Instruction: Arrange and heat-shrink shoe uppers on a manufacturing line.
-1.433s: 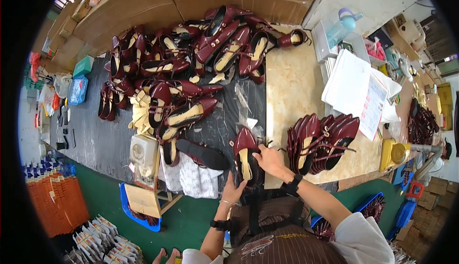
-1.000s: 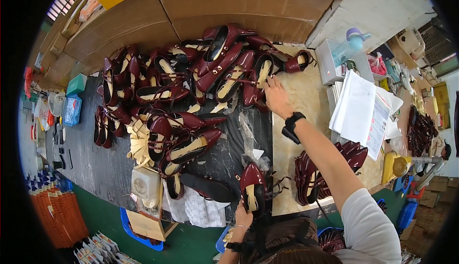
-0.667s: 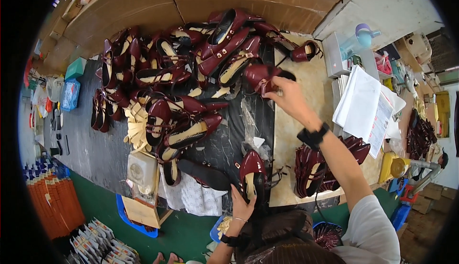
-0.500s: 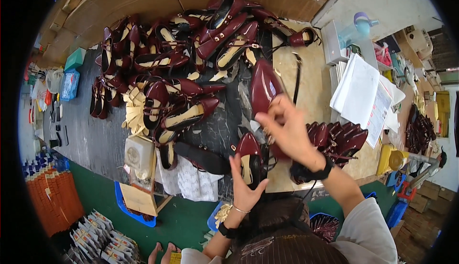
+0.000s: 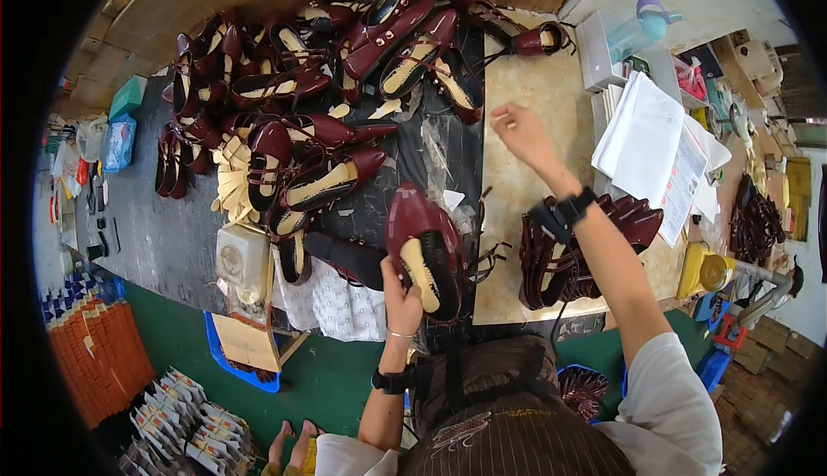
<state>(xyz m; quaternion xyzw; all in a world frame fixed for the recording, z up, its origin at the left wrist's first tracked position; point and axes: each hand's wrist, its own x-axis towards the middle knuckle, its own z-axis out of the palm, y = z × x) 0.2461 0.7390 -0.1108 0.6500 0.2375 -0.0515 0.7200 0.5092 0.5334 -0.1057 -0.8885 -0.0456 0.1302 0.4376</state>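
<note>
My left hand [image 5: 401, 301] grips a burgundy patent pointed shoe [image 5: 408, 211] by its side at the table's front edge. The shoe's toe points away from me, and its pale insole [image 5: 419, 269] shows inside the dark lining. Another burgundy shoe seems to lie close against it on the right, partly hidden. Over the beige board my right hand [image 5: 521, 136] is raised with its fingers curled in. Whether anything small is in those fingers I cannot make out. Just left of my left hand lies a shoe with its black sole [image 5: 343, 258] up.
Burgundy strapped shoes [image 5: 284, 88] are heaped across the dark tabletop. Cream pieces [image 5: 233, 179] lie by a whitish container [image 5: 243, 261]. A row of shoes [image 5: 633, 217] stands on the beige board [image 5: 508, 299] at right, near stacked papers [image 5: 637, 144] and a white organiser [image 5: 599, 54].
My right hand has left the shoes and moved up over the board. The upper shoe has come down to my left hand, which has shifted slightly left. The whole view has shifted a little.
</note>
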